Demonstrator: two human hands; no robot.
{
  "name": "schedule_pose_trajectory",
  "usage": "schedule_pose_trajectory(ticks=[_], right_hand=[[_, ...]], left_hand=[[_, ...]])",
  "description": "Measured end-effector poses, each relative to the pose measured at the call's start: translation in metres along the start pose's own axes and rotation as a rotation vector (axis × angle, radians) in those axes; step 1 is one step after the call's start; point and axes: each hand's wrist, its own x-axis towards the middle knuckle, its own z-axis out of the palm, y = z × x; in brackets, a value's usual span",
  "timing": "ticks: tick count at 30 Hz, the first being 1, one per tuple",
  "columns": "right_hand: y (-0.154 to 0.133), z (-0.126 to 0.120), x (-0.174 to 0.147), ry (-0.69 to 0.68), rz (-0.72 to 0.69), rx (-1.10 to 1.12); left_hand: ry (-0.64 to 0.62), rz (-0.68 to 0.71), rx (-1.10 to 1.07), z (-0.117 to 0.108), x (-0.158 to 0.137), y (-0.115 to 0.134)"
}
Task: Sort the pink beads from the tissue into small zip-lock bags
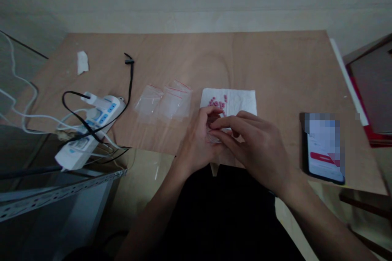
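My left hand (199, 140) is curled round a clear plastic bag (213, 138), of which only a small part shows between the fingers. Over it, my right hand (254, 140) has thumb and forefinger pinched together at the bag's opening; whatever is between those fingertips is hidden. Just beyond both hands lies a white paper tissue (243, 100), with several small pink beads (217, 102) scattered on its left half. To the left are flat, clear zip bags (174, 100) with red seal lines, partly overlapping.
A white power strip (101, 120) with plugs and tangled cables sits at the table's left edge. A black cable (131, 77) reaches inward. At the right lies a phone (324, 151), its screen lit. A paper scrap (82, 62) rests far left on the wooden table (275, 61).
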Motion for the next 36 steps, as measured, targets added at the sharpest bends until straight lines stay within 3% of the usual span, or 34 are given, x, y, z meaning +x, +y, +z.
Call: schedule_pose_trajectory(ticks=[10, 14, 19, 23, 27, 33, 36], right_hand=[[0.005, -0.002, 0.000, 0.009, -0.081, 0.064], [0.010, -0.001, -0.008, 0.088, 0.060, 0.179], [0.016, 0.011, -0.019, -0.041, 0.259, 0.413], [0.024, 0.011, -0.023, 0.087, 0.429, 0.575], [0.028, 0.008, -0.021, 0.139, 0.565, 0.717], [0.029, 0.017, -0.021, 0.150, 0.650, 0.799], [0.028, 0.021, -0.024, 0.195, 0.642, 0.714]], left_hand=[[0.007, -0.002, -0.008, -0.001, -0.005, -0.007], [0.074, -0.053, -0.007, 0.001, -0.006, -0.009], [0.072, -0.062, -0.020, -0.002, -0.007, -0.008], [0.009, -0.103, -0.199, -0.013, -0.007, -0.006], [0.139, -0.155, -0.205, -0.018, -0.005, -0.008], [0.278, -0.192, -0.215, -0.009, -0.006, -0.007], [0.232, -0.224, -0.241, -0.008, -0.007, -0.005]])
